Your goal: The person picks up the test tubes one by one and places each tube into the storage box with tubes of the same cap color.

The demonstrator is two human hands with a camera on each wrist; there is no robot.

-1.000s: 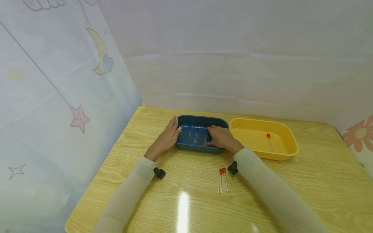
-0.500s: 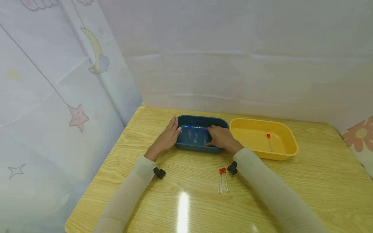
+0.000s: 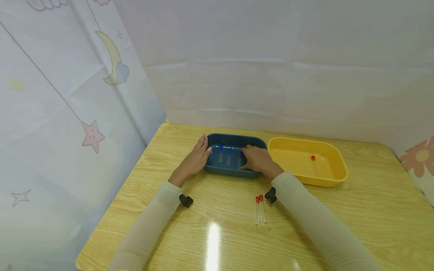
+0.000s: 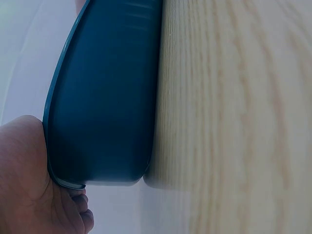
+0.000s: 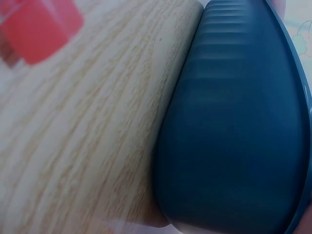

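My left hand point(image 3: 195, 159) grips the left end of the dark blue tray point(image 3: 234, 172). Its thumb lies over the rim and its fingers run along the outside; the left wrist view shows the same hand point(image 4: 24, 180) on the tray rim point(image 4: 51, 92). Inside lie three clear tubes with blue caps: one tube point(image 3: 220, 154) at left, one tube point(image 3: 228, 157) in the middle, and a third tube point(image 3: 240, 160) by my right hand. That right hand point(image 3: 259, 160) reaches over the right end, thumb and fingers apart on either side of the third tube; actual contact is unclear.
A yellow tray point(image 3: 325, 181) stands just right of the blue one, with a red-capped tube point(image 3: 313, 159) in it. Red-capped tubes point(image 3: 257, 210) lie on the wooden table point(image 3: 210, 199) in front. Behind rises a white cloth backdrop point(image 3: 237, 75).
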